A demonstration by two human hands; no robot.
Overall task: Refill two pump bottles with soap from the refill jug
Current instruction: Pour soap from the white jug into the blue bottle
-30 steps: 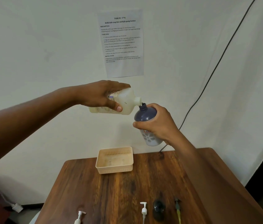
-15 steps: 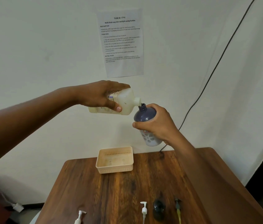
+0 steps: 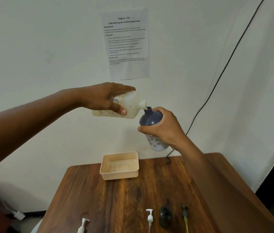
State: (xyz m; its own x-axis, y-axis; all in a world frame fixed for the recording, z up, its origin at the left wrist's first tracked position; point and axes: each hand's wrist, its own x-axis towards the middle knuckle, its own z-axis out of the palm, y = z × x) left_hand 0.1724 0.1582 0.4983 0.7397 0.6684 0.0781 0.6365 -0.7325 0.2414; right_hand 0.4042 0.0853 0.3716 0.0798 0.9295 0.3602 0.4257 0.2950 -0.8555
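My left hand (image 3: 106,98) grips a translucent cream refill jug (image 3: 132,105), tipped almost level high above the table, spout to the right. The spout meets the open neck of a dark blue pump bottle (image 3: 150,119), held tilted in my right hand (image 3: 164,128). The bottle's lower part is pale with a flower print. On the near edge of the wooden table (image 3: 116,199) lie two white pump heads (image 3: 149,216) (image 3: 83,224), a dark second bottle (image 3: 165,216) seen from above, and a pump with a yellow tube (image 3: 185,219).
A peach plastic basket (image 3: 119,165) sits at the table's far edge against the white wall. A printed task sheet (image 3: 126,42) is taped to the wall, and a black cable (image 3: 217,78) runs down it to the right.
Both hands hold nearly the same pose; the jug and bottle have barely shifted while the spout stays at the bottle's neck.
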